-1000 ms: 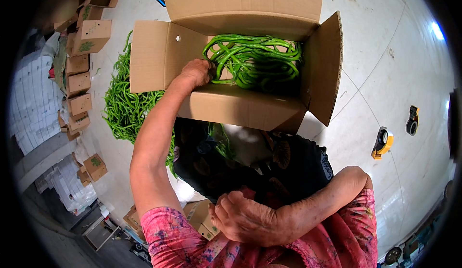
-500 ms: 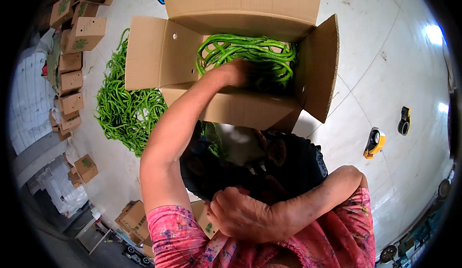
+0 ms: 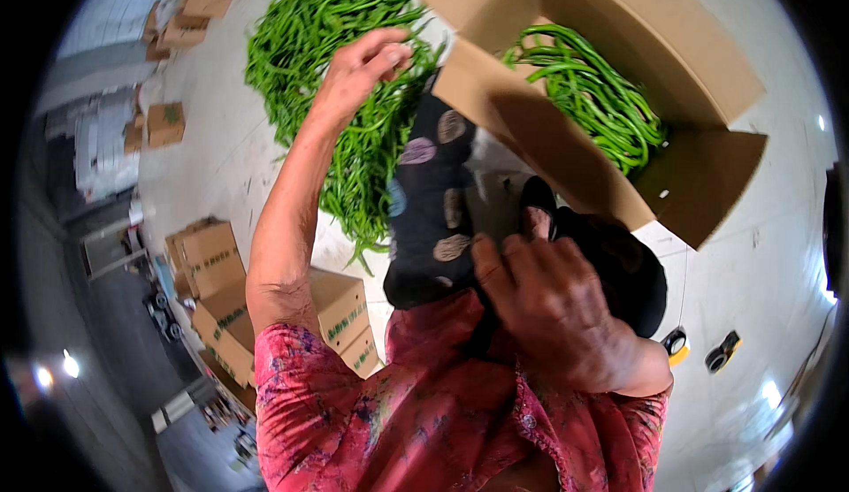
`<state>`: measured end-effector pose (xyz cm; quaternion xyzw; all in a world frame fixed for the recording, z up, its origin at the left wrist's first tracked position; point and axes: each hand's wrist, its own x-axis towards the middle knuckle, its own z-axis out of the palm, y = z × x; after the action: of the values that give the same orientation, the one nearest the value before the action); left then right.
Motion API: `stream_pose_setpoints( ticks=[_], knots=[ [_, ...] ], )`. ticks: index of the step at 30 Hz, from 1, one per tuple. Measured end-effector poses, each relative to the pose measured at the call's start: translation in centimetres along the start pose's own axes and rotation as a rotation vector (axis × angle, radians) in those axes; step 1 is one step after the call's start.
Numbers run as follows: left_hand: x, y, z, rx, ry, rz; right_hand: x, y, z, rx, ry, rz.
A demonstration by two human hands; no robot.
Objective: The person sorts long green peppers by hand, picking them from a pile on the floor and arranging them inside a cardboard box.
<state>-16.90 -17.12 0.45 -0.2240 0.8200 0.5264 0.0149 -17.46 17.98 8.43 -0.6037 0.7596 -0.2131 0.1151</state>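
Observation:
Above a large heap of long thin green peppers [image 3: 296, 54] on the floor reaches my left hand [image 3: 358, 72]. Its fingers are loosely bent and apart, and nothing shows in them. My right hand [image 3: 553, 315] hangs over my lap, back up and slightly blurred, with its fingers loosely stretched and no object visible. At the upper right stands an open cardboard box [image 3: 566, 152] with its flaps spread. More long green peppers [image 3: 592, 94] lie lengthwise in a bundle inside it. My legs [image 3: 433, 218], in dark patterned trousers, are between the heap and the box.
Folded or closed cartons [image 3: 208, 266] are stacked at the lower left. Smaller boxes [image 3: 208, 1] line the far left. Two tape dispensers [image 3: 723, 351] lie on the pale tiled floor at the right.
My left hand has come out of the box and moved left over the pepper heap. My right hand has loosened from a curled pose. The view has turned toward the left.

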Motion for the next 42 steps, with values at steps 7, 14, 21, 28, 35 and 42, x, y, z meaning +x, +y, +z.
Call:
stream_pose_setpoints(
  ticks=[7,14,21,28,35,42],
  knots=[
    [-21.2,-26.5,-6.8,-0.310,0.639,-0.487,1.5,-1.5,0.0,-0.025,-0.131,0.105],
    [-30.3,-37.6,5.7,-0.586,0.714,-0.523,3.6,-2.9,1.2,-0.094,-0.152,0.309],
    [-24.5,-30.1,3.9,0.158,0.614,-0.455,5.4,-3.5,2.9,-0.163,-0.182,0.230],
    [-24.6,-33.2,3.5,0.071,0.640,-0.415,6.3,-3.7,3.4,-0.159,-0.178,0.239],
    [-30.0,-40.3,9.2,0.036,0.652,-0.497,6.8,-4.1,3.4,-0.156,-0.217,0.256],
    [-28.2,-39.2,7.6,0.437,0.807,-0.370,6.7,-4.4,3.5,-0.151,-0.219,0.244]
  ],
)
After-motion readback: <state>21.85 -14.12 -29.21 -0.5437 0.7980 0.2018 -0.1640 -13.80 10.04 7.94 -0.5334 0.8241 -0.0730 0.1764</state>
